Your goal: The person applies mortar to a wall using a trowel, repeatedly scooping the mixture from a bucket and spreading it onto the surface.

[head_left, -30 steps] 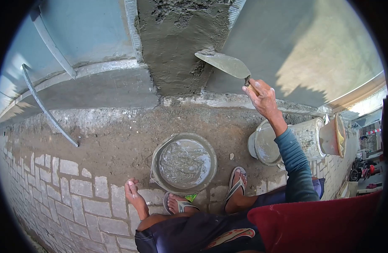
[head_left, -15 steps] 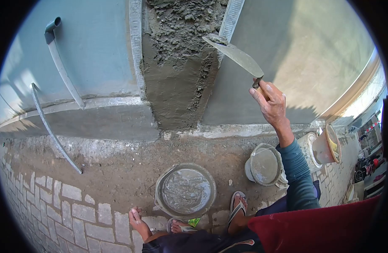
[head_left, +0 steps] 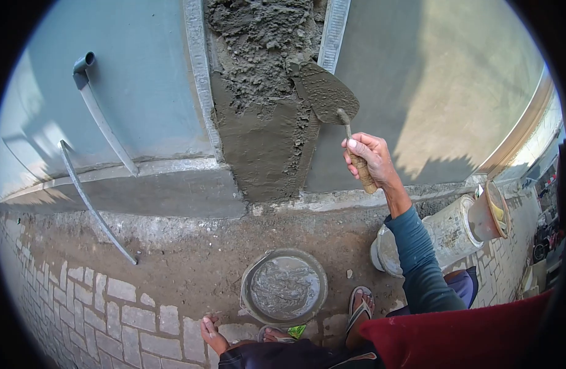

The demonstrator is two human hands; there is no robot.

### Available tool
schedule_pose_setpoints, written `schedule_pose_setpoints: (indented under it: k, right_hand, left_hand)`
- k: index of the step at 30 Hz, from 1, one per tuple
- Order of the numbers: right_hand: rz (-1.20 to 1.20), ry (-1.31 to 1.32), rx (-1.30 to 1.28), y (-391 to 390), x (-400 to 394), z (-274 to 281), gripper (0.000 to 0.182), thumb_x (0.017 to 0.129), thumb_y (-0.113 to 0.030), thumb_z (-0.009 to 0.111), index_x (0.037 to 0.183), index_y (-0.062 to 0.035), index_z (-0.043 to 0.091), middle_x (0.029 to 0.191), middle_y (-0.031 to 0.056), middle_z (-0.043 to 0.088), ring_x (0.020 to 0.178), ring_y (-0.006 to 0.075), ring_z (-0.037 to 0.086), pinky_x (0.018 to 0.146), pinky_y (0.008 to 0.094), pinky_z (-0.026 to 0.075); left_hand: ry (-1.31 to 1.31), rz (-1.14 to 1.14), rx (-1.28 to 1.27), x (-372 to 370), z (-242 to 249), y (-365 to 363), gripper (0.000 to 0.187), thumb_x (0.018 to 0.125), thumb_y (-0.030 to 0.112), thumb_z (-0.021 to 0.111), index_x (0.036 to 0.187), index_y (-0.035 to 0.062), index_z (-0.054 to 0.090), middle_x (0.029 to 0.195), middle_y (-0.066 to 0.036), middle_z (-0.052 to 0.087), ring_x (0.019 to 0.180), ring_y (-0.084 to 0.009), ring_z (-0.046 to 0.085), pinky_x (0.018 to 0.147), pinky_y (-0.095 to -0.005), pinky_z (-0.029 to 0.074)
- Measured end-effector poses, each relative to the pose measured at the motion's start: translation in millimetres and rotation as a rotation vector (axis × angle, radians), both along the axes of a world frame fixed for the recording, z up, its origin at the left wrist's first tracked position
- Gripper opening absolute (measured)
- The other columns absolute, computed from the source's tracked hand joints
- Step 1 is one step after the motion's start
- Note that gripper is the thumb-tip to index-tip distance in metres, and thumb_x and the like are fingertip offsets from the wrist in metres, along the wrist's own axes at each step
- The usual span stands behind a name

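In my right hand [head_left: 372,161] is a trowel [head_left: 327,92], gripped by its wooden handle. Its mortar-smeared blade touches the edge of the fresh mortar strip [head_left: 258,144] between two pale corner strips. Rough mortar covers the upper part of the strip; lower down it is smoother. My left hand [head_left: 214,335] hangs low at the left of my feet, fingers curled in, with nothing seen in them. Nearest to it is a round tub [head_left: 324,289] of wet grey mortar on the ground.
A bucket [head_left: 381,255] stands partly behind my right arm. Beside it are a white bucket [head_left: 458,237] and an orange-brown pail [head_left: 484,220]. Left, a grey pipe [head_left: 104,126] and a thin bent conduit [head_left: 92,206] stick out from the wall. Paving blocks [head_left: 138,318] border the dirt strip.
My right hand has moved left and down, turning the trowel so that its blade goes from edge-on to broad side showing, against the mortar. The whole view has shifted slightly. My left hand stays curled.
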State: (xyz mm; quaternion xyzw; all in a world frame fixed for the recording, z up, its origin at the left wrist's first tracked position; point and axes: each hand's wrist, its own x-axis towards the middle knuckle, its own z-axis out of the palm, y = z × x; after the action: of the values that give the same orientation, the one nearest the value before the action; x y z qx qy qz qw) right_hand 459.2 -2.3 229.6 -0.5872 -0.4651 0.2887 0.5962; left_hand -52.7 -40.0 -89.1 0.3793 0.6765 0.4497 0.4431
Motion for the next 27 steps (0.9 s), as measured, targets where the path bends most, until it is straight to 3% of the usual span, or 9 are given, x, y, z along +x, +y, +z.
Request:
schedule_pose_setpoints:
  k: [6,8,12,17,20,25,27]
  right_hand:
    - [-0.072,-0.014,-0.015,-35,-7,-3,0.027,0.097,-0.026,0.060,0.096,0.0003,0.064,0.068,0.0031,0.059,0.049,0.0072,0.054,0.041,0.0223,0.044]
    - [-0.169,-0.196,0.008,-39,-20,-3,0.026,0.098,-0.026,0.059,0.092,-0.0007,0.063,0.067,0.0023,0.058,0.049,0.0070,0.054,0.042,0.0229,0.043]
    - [-0.095,-0.401,0.027,-10,-51,13,0.028,0.099,-0.026,0.057,0.083,-0.0027,0.058,0.067,0.0014,0.058,0.050,0.0068,0.053,0.042,0.0241,0.042]
    - [-0.106,-0.058,0.018,3,-37,10,0.029,0.098,-0.029,0.060,0.086,-0.0029,0.060,0.068,0.0013,0.059,0.050,0.0059,0.054,0.042,0.0220,0.045]
    - [-0.112,0.019,0.014,-8,-27,0,0.028,0.098,-0.028,0.060,0.087,-0.0021,0.061,0.068,0.0020,0.059,0.050,0.0063,0.053,0.042,0.0220,0.045]
    - [-0.161,-0.048,0.037,-29,-34,-12,0.029,0.098,-0.028,0.059,0.088,-0.0009,0.062,0.066,0.0022,0.058,0.049,0.0068,0.053,0.041,0.0229,0.043]
    - [-0.177,-0.217,0.068,-32,-38,-12,0.030,0.098,-0.029,0.059,0.087,-0.0016,0.062,0.065,0.0020,0.057,0.050,0.0067,0.054,0.041,0.0234,0.042]
  left_hand:
    - [-0.002,-0.019,0.017,0,-5,-1,0.036,0.102,0.039,0.047,0.096,0.0082,0.064,0.082,0.000,0.063,0.068,-0.0074,0.046,0.058,-0.0259,0.031]
    - [0.013,-0.013,0.020,-2,-7,1,0.036,0.102,0.039,0.046,0.096,0.0082,0.063,0.083,0.000,0.064,0.068,-0.0074,0.046,0.058,-0.0258,0.031]
    - [0.006,-0.046,-0.010,0,-16,2,0.037,0.101,0.040,0.047,0.096,0.0081,0.063,0.085,-0.001,0.065,0.073,-0.0098,0.053,0.060,-0.0268,0.035]
    - [-0.007,-0.007,-0.027,7,-4,4,0.039,0.101,0.044,0.046,0.098,0.0091,0.063,0.086,-0.002,0.066,0.082,-0.0139,0.060,0.066,-0.0317,0.038]
    - [-0.037,-0.062,-0.021,-2,-8,2,0.038,0.100,0.045,0.046,0.097,0.0107,0.062,0.087,-0.002,0.066,0.084,-0.0139,0.060,0.068,-0.0330,0.038]
    - [-0.018,-0.016,-0.037,-6,-5,-4,0.037,0.100,0.045,0.046,0.096,0.0117,0.062,0.087,-0.001,0.066,0.083,-0.0128,0.059,0.068,-0.0327,0.037]
    - [-0.016,-0.019,-0.029,-7,-9,-4,0.037,0.100,0.045,0.046,0.096,0.0118,0.062,0.087,0.000,0.066,0.083,-0.0130,0.059,0.068,-0.0331,0.037]
